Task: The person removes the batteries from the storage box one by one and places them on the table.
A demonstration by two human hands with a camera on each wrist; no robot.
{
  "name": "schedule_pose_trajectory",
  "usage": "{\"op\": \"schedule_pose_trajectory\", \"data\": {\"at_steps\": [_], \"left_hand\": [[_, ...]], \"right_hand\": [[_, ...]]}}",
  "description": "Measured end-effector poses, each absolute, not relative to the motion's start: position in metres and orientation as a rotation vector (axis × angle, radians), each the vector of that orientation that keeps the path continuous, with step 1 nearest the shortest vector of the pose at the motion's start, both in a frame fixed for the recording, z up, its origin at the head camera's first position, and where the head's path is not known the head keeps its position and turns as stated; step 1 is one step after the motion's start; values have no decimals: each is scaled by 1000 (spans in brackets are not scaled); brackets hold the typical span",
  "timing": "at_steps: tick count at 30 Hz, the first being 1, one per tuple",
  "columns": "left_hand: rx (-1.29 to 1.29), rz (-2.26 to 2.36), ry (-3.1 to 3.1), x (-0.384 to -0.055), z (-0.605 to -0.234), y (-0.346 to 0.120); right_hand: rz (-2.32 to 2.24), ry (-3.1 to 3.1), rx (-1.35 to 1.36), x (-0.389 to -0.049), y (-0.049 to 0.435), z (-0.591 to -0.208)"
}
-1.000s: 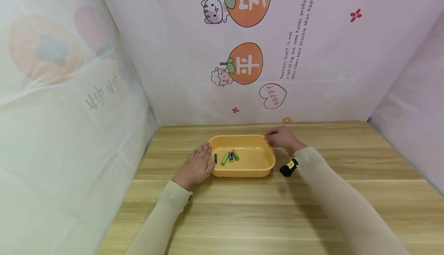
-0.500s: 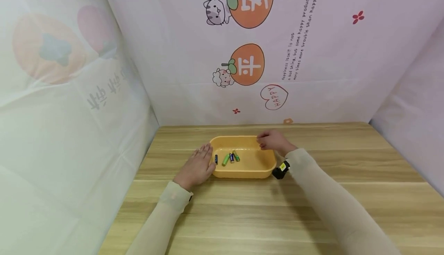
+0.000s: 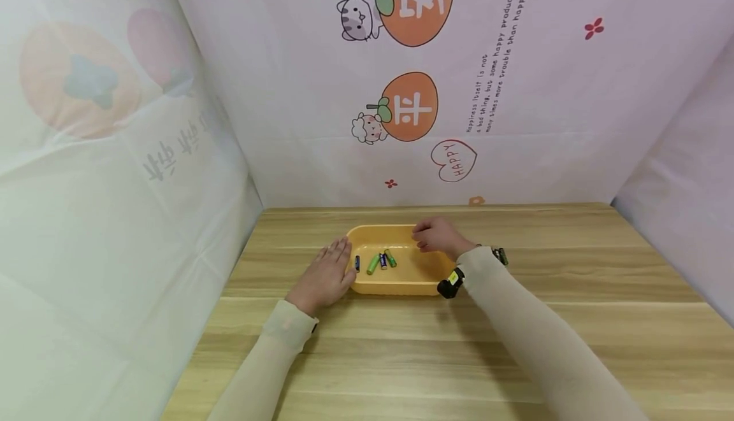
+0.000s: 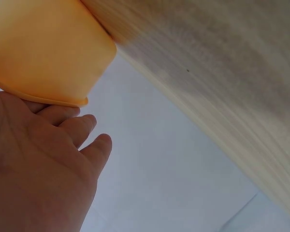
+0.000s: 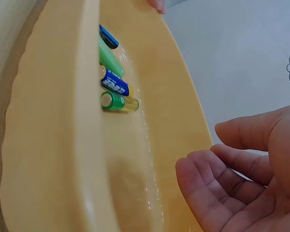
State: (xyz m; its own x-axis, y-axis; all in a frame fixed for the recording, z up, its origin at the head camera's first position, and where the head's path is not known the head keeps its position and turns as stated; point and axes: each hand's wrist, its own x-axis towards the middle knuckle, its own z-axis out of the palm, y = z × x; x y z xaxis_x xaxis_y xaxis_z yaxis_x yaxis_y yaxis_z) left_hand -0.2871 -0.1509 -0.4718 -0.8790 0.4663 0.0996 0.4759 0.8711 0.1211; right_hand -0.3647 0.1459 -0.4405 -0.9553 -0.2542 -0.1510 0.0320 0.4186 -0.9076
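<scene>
A yellow plastic basin stands on the wooden table. Inside, toward its left end, lie several batteries: a dark blue one, a light green one, a blue one and a green-and-gold one. My left hand lies against the basin's left end, its fingers extended along the rim. Over the right part of the basin hovers my right hand. In the right wrist view its fingers are loosely bent, with nothing between thumb and fingertips, apart from the batteries.
Small dark and green cylinders lie on the table just beyond the right wrist, partly covered by the sleeve. White printed cloth walls off the back and both sides.
My right hand has moved left from the basin's right end to over its inside. The dark and green cylinders behind the wrist have come into sight. My left hand stays in place.
</scene>
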Motion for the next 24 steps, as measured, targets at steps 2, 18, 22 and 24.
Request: {"op": "schedule_pose_trajectory", "data": {"at_steps": [2, 18, 22, 24], "left_hand": [[-752, -222, -2973, -287, -471, -151], [-744, -214, -3005, -287, -469, -150], [-740, -218, -3010, -288, -470, -151], [-733, -223, -3016, -288, -470, -152]], "right_hand": [[-1553, 2399, -188, -364, 141, -440], [-1504, 2394, -223, -363, 117, -444], [-1484, 2389, -227, -363, 111, -443], [-1452, 2402, -229, -364, 108, -443]]}}
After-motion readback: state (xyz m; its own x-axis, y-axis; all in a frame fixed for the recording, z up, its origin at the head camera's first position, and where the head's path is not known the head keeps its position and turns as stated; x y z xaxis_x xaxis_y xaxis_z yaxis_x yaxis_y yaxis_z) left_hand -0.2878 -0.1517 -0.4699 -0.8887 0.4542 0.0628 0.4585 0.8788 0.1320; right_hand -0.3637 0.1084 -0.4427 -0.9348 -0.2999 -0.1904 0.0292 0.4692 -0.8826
